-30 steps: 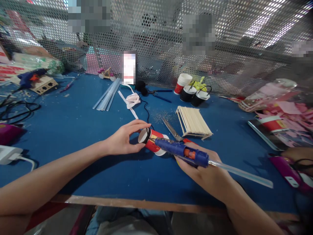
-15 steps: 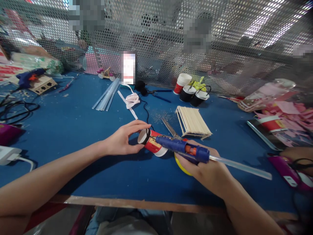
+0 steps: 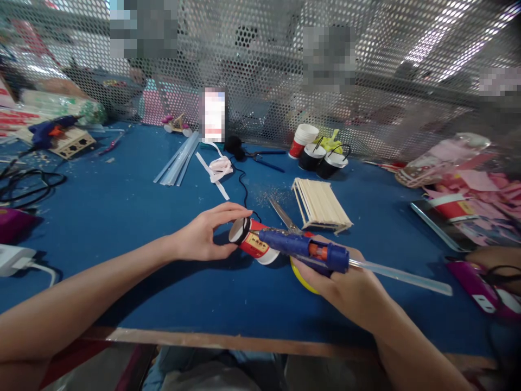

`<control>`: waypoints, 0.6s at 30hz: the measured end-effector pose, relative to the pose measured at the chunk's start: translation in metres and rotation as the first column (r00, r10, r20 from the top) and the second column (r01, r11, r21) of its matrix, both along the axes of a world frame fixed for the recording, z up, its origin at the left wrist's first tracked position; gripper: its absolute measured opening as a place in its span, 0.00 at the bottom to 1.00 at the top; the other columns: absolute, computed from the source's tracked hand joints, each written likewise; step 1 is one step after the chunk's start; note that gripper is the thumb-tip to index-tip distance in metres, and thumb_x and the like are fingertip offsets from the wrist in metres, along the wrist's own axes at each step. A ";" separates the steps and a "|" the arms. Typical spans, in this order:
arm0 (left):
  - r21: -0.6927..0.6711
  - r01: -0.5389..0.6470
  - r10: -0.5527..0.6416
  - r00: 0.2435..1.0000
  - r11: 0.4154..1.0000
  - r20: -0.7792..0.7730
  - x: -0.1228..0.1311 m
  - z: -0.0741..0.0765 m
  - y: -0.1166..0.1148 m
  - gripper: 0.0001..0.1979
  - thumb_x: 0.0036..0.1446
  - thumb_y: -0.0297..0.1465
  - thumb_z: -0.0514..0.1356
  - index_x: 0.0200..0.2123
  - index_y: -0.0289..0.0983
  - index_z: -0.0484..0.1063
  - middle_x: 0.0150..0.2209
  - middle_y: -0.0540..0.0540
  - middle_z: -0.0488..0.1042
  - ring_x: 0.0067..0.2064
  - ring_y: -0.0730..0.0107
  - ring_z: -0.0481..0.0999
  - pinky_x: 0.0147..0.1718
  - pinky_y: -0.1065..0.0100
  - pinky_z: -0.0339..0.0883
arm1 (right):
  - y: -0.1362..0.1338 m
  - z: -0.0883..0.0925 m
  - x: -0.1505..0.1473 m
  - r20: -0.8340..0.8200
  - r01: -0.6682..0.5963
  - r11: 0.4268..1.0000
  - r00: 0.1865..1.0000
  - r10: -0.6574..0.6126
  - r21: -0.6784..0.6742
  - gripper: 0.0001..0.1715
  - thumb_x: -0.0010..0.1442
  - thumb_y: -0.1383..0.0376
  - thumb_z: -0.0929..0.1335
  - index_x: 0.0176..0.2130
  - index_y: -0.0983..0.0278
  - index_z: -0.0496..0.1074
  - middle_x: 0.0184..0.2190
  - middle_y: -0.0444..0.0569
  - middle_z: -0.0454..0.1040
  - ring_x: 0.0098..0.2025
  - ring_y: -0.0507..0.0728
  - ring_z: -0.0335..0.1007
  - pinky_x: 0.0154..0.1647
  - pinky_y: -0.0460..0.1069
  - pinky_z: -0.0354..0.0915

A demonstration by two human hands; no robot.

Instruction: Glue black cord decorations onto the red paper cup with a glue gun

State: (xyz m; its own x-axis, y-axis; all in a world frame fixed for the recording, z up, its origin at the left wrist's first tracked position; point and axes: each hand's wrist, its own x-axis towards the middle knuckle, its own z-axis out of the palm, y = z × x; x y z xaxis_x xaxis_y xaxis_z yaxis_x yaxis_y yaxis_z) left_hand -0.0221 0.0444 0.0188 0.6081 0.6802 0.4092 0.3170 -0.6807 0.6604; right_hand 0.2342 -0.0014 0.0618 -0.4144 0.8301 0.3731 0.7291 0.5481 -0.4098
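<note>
My left hand [image 3: 207, 233] grips the rim end of a red and white paper cup [image 3: 253, 245] lying on its side, thumb below and fingers above. Black cord [image 3: 245, 229] is wrapped round the cup near its open end, and a strand runs back over the table. In my right hand [image 3: 345, 288] is a blue hot glue gun [image 3: 303, 247], its nozzle at the cup beside the cord. A clear glue stick [image 3: 402, 277] sticks out of the gun's back. Partly under the gun and hand lie scissors [image 3: 283, 213] with yellow on the handle.
A wooden stick rack [image 3: 321, 203] stands beyond the scissors. Farther back are black-wrapped cups [image 3: 312, 157], stacked paper cups [image 3: 303, 140], pliers [image 3: 268, 162], white ribbon [image 3: 220, 168] and glue sticks [image 3: 178, 160]. Another glue gun [image 3: 51, 130] rests at left. A perforated metal screen [image 3: 260, 76] closes the back.
The cup has rolled slightly, so more of its yellow label shows. The glue gun's nozzle stays near the cord, and both hands have barely moved.
</note>
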 end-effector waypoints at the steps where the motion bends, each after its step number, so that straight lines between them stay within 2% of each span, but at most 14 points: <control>1: 0.000 -0.004 0.004 1.000 1.000 0.001 0.000 0.000 0.000 0.30 0.46 0.23 0.59 0.55 0.35 0.62 0.52 0.37 0.66 0.52 0.61 0.68 0.50 0.62 0.67 | -0.001 0.001 -0.002 -0.021 0.010 1.000 1.000 -0.010 -0.013 0.10 0.54 0.68 0.62 0.29 0.60 0.72 0.24 0.48 0.75 0.27 0.56 0.73 0.29 0.49 0.71; 8: -0.052 -0.041 0.043 0.998 0.998 0.044 0.002 -0.005 0.001 0.29 0.46 0.24 0.60 0.54 0.36 0.63 0.51 0.38 0.66 0.51 0.62 0.70 0.49 0.62 0.68 | -0.006 -0.004 0.002 0.024 0.022 0.986 1.000 -0.018 -0.167 0.05 0.55 0.67 0.63 0.30 0.61 0.69 0.23 0.44 0.73 0.23 0.52 0.69 0.23 0.46 0.65; 13: -0.148 -0.079 0.088 0.995 0.986 0.054 0.003 -0.007 0.001 0.28 0.47 0.26 0.61 0.54 0.37 0.63 0.52 0.39 0.65 0.49 0.63 0.71 0.46 0.63 0.71 | -0.009 -0.008 0.002 0.018 -0.014 0.981 1.000 0.018 -0.193 0.02 0.55 0.66 0.65 0.33 0.61 0.67 0.27 0.43 0.73 0.26 0.51 0.69 0.28 0.46 0.65; 18: -0.135 -0.081 0.089 0.995 0.987 0.051 0.004 -0.007 0.001 0.27 0.47 0.26 0.61 0.54 0.37 0.63 0.51 0.39 0.65 0.50 0.63 0.71 0.47 0.62 0.70 | -0.008 -0.007 0.001 0.021 -0.010 0.977 1.000 0.015 -0.212 0.01 0.54 0.67 0.65 0.31 0.61 0.67 0.25 0.42 0.72 0.24 0.51 0.68 0.25 0.46 0.64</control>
